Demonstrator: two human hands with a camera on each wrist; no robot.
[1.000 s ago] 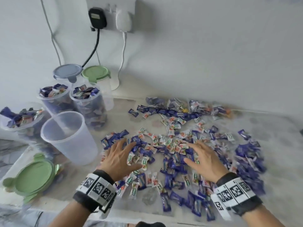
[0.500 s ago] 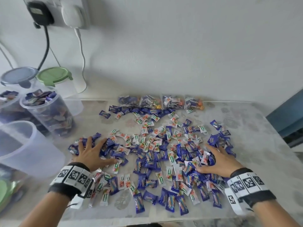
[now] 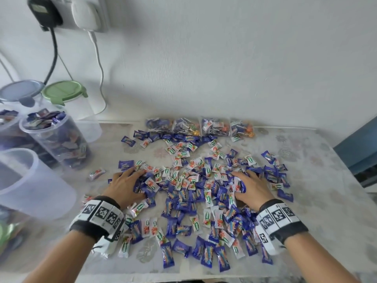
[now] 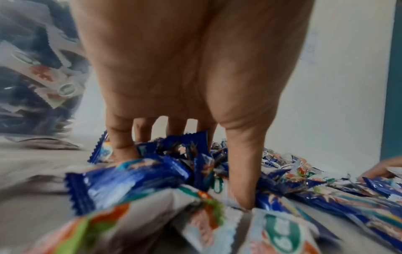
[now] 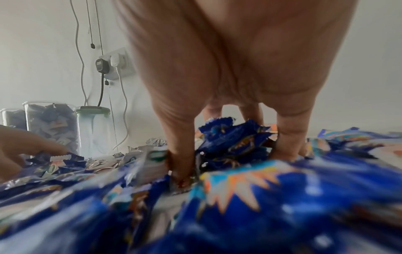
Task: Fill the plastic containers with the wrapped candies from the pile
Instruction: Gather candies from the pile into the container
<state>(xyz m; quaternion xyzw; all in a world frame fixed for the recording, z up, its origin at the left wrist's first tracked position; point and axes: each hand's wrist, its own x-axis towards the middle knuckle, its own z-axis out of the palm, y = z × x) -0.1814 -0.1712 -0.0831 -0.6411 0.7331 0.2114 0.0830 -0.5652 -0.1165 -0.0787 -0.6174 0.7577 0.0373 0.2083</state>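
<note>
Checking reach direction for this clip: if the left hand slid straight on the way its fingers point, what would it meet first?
The left hand points up and slightly right across the table. First come the loose blue and white wrapped candies at its fingertips; beyond, probably bare tabletop, though depth is unclear.

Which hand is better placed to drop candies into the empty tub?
Left. The left hand lies on the candies nearest the empty tub; the right hand is farther away.

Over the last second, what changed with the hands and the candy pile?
Both hands moved apart, then raked inward: the left hand and right hand now bunch wrapped candies between them, fingers dug in. Nothing is lifted yet. The empty container and filled container stayed put.
</note>
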